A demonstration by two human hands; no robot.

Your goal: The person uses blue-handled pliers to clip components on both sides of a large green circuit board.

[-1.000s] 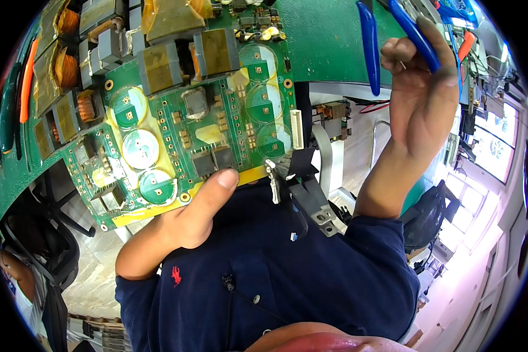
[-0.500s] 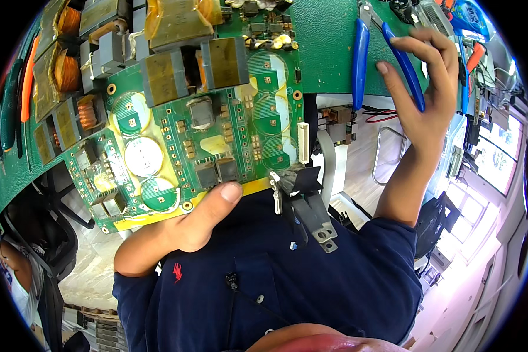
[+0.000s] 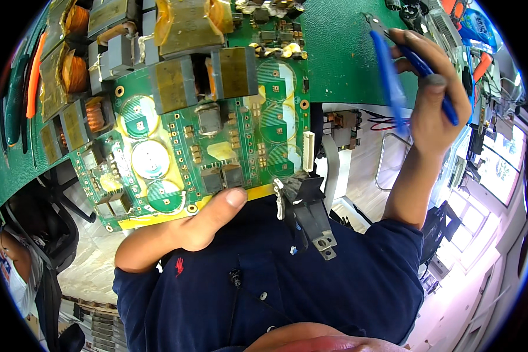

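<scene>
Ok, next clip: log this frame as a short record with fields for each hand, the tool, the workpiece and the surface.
left hand: left hand grips the near edge of the circuit board, thumb on its yellow strip
right hand: right hand holds blue-handled cutters, raised to the right of the board
workpiece: green board with copper coils, round pads and a white connector
surface: green bench mat
nearby: black bracket by the board's corner

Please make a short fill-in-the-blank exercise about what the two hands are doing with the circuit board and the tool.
1. The left hand grips the green circuit board by its ____ edge strip.
2. The right hand holds a pair of cutters with ____ handles.
3. The work mat under the board is ____.

Missing words: yellow; blue; green
</scene>
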